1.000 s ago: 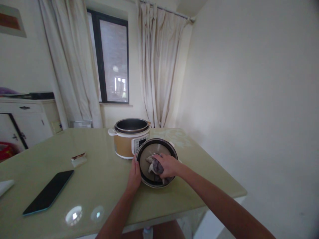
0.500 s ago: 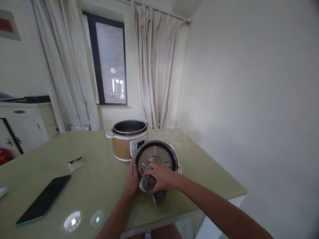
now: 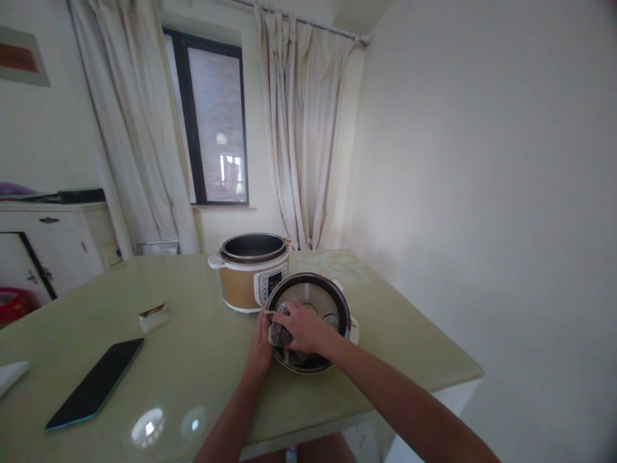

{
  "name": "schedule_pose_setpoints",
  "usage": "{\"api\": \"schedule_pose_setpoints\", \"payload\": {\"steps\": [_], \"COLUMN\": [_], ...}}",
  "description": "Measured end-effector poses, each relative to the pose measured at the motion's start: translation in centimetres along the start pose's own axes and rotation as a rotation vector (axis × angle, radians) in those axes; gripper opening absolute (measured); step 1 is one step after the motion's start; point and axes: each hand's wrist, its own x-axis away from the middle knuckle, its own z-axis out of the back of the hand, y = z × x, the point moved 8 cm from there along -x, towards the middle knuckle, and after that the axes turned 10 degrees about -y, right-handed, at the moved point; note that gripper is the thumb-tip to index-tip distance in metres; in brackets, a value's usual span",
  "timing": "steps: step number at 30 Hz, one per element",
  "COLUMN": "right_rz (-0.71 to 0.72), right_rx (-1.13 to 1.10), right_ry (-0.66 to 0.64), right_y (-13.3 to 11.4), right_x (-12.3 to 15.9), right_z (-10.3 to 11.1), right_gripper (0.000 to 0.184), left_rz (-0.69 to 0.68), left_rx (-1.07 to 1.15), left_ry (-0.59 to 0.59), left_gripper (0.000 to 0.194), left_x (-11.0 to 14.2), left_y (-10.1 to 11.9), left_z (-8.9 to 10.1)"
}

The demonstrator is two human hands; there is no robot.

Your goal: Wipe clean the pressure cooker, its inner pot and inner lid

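A round pressure cooker lid (image 3: pixel 322 296) is tilted up on the table with its metal inner side and dark sealing ring facing me. My left hand (image 3: pixel 261 344) is closed on the lid's left rim. In my right hand (image 3: pixel 306 328) is a bunched grey cloth (image 3: pixel 279 334), pressed against the lower left of the lid's inside. Behind the lid stands the gold and white electric pressure cooker (image 3: pixel 240 286), uncovered, its dark inner pot (image 3: pixel 254 245) showing. The lid covers part of its control panel (image 3: pixel 270 283).
A dark tablet-like slab (image 3: pixel 96 384) lies on the green table (image 3: pixel 202 373) at left. Beyond it is a small white packet (image 3: pixel 153 317). A white object (image 3: pixel 12 375) is at the left edge. A wall (image 3: pixel 482 193) rises along the right.
The cloth in my right hand has moved up and left along the lid's rim, and its hanging end has drawn up. The view has shifted slightly left.
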Motion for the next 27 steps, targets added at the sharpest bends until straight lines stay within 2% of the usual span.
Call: {"api": "schedule_pose_setpoints", "payload": {"steps": [4, 7, 11, 14, 17, 20, 23, 27], "right_rz": [-0.081, -0.185, -0.473, -0.610, -0.677, -0.700, -0.663, -0.507], "right_rx": [0.074, 0.084, -0.007, -0.054, -0.031, -0.011, -0.019, -0.052], "right_ry": [0.139, 0.219, 0.228, 0.181, 0.132, 0.149, 0.206, 0.259], "right_y": [1.0, 3.9, 9.4, 11.5, 11.5, 11.2, 10.9, 9.2], "right_x": [-2.7, -2.8, 0.2, 3.4, 5.7, 6.1, 4.4, -0.1], "right_z": [2.6, 4.5, 5.5, 5.2, 4.8, 4.7, 5.0, 4.9], "right_gripper": [0.058, 0.063, 0.059, 0.058, 0.056, 0.056, 0.053, 0.054], "left_rz": [-0.001, -0.020, -0.023, -0.012, -0.011, -0.016, -0.023, -0.030], "left_rx": [-0.039, -0.074, -0.087, -0.080, -0.078, -0.084, -0.081, -0.075], "left_ry": [0.053, 0.054, 0.075, 0.075, 0.060, 0.060, 0.067, 0.052], "left_gripper": [0.064, 0.061, 0.061, 0.060, 0.061, 0.062, 0.061, 0.059], "left_x": [0.2, 0.3, 0.3, 0.3, 0.2, 0.1, 0.0, 0.1], "left_y": [0.2, 0.4, 0.4, 0.6, 0.5, 0.1, -0.3, -0.4], "left_z": [0.5, 0.5, 0.4, 0.2, -0.1, -0.3, -0.3, -0.3]}}
